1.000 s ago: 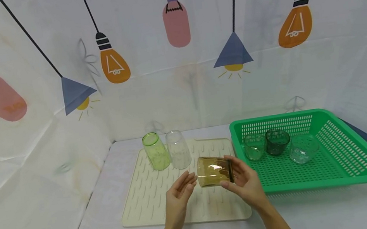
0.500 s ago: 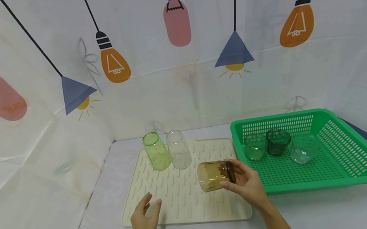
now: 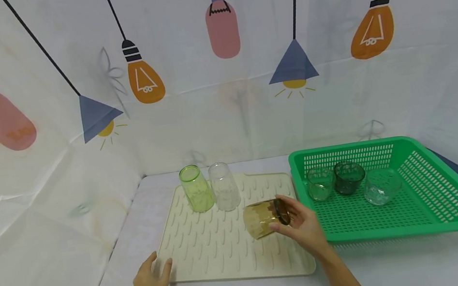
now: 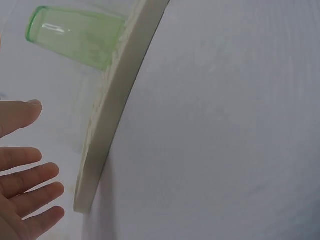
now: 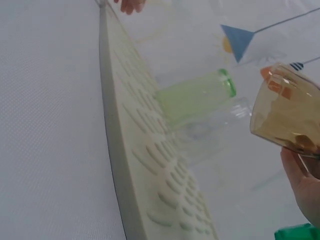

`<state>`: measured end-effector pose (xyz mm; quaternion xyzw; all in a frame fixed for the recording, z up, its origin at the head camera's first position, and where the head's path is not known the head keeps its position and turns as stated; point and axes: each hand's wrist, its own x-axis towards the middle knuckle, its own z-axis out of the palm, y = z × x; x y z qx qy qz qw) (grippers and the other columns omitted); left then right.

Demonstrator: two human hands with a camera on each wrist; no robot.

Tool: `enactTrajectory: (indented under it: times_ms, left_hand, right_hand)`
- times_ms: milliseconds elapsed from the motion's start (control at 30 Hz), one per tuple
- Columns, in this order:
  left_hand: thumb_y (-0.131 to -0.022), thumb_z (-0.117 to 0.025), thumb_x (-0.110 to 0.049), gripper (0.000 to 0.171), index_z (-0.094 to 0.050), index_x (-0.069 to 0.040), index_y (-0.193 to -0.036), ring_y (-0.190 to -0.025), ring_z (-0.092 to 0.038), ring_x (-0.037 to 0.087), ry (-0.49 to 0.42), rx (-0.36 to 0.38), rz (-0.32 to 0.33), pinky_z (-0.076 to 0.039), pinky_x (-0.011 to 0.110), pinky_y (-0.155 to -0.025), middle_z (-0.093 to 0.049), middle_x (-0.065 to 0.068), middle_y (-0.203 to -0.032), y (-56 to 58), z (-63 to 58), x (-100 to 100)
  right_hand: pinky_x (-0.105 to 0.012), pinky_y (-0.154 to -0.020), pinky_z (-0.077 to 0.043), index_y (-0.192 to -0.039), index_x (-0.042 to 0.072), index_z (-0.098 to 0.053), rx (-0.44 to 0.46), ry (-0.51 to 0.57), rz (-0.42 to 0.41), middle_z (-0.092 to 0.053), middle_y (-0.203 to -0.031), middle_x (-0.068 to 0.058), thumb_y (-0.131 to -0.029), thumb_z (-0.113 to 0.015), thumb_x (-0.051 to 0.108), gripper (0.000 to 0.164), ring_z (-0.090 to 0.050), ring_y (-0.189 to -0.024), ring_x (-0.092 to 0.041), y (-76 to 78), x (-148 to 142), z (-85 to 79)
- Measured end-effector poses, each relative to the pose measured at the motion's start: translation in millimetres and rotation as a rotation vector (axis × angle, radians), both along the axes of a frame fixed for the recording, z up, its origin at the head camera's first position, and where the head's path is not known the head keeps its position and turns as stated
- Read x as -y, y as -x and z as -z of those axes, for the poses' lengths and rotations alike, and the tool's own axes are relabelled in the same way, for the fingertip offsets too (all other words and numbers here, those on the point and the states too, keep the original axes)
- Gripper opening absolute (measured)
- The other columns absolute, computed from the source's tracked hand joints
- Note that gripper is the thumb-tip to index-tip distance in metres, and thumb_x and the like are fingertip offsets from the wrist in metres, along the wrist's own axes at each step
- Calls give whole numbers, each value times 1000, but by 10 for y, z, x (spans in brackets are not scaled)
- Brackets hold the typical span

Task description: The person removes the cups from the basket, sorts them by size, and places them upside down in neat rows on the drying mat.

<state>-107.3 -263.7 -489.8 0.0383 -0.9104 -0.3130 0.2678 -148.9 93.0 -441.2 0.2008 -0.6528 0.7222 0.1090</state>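
An amber glass (image 3: 260,218) is held on its side above the cream drying mat (image 3: 222,251); my right hand (image 3: 304,227) pinches it around its thick, dark base end, thumb below. In the right wrist view the amber glass (image 5: 285,110) hangs clear of the ridged mat. My left hand (image 3: 150,283) is near the mat's front left corner, fingers spread, holding nothing. The left wrist view shows that hand's fingers (image 4: 37,197) straight and apart, beside the mat's edge. Toward the back of the mat stand a green glass (image 3: 197,190) and a clear glass (image 3: 224,187).
A green plastic basket (image 3: 408,230) stands right of the mat. In it are a pale green glass (image 3: 320,184), a dark glass (image 3: 348,178) and a clear glass (image 3: 382,187). A white printed curtain (image 3: 208,121) hangs behind the table.
My left hand has moved away from the amber glass, left and toward me, to the mat's corner. The right hand keeps the glass, which has tilted slightly.
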Motion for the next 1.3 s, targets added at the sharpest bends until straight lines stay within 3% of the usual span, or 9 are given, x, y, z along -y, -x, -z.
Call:
enactTrajectory:
  times_ms: [233, 367, 500, 633, 833, 967, 1300]
  left_hand:
    - [-83, -68, -9, 52, -48, 21, -120, -112, -47, 56, -14, 190, -25, -40, 62, -93, -50, 41, -117, 5, 79, 178]
    - [-86, -65, -12, 54, -45, 20, -124, -122, -38, 54, -39, 297, -6, -29, 65, -101, -45, 40, -125, 21, 108, 231]
    - [-87, -63, -16, 56, -43, 19, -126, -127, -31, 53, -56, 352, 30, -20, 67, -105, -40, 38, -131, 45, 124, 267]
    - [-87, -62, -17, 58, -42, 20, -127, -129, -28, 54, -44, 343, 56, -16, 68, -105, -37, 38, -134, 70, 174, 285]
    - [-87, -59, -9, 49, -44, 22, -123, -126, -29, 57, -4, 265, 59, -16, 70, -103, -38, 40, -132, 98, 259, 283]
    - [-88, -56, -4, 44, -45, 23, -122, -126, -29, 57, -5, 233, 64, -16, 71, -102, -38, 40, -131, 97, 272, 290]
    - [-91, -51, -4, 44, -42, 23, -125, -128, -26, 56, -13, 281, 63, -14, 69, -104, -35, 40, -134, 99, 273, 275]
  right_hand:
    - [-18, -89, -49, -130, -13, -44, 51, -62, -4, -55, -120, -31, -75, -72, -9, 62, -59, -106, -8, 78, 54, 39]
    - [-19, -90, -49, -130, -14, -44, 73, -87, -2, -55, -122, -30, -73, -75, -7, 65, -59, -106, -7, 119, 87, 67]
    - [-19, -91, -48, -131, -12, -45, 95, -108, -10, -55, -124, -27, -73, -77, -3, 66, -58, -108, -7, 158, 139, 75]
    - [-21, -92, -48, -130, -12, -45, 101, -113, -36, -55, -124, -28, -74, -76, -3, 65, -58, -111, -17, 201, 210, 85]
    - [-26, -94, -47, -131, -9, -47, 105, -127, -72, -55, -126, -25, -73, -77, -1, 66, -54, -117, -33, 272, 333, 134]
    - [-29, -95, -48, -130, -8, -48, 94, -143, -91, -56, -126, -23, -74, -79, 3, 65, -54, -117, -34, 319, 449, 163]
    - [-35, -98, -47, -130, -7, -49, 118, -169, -156, -56, -126, -22, -74, -80, 8, 66, -54, -116, -32, 418, 696, 215]
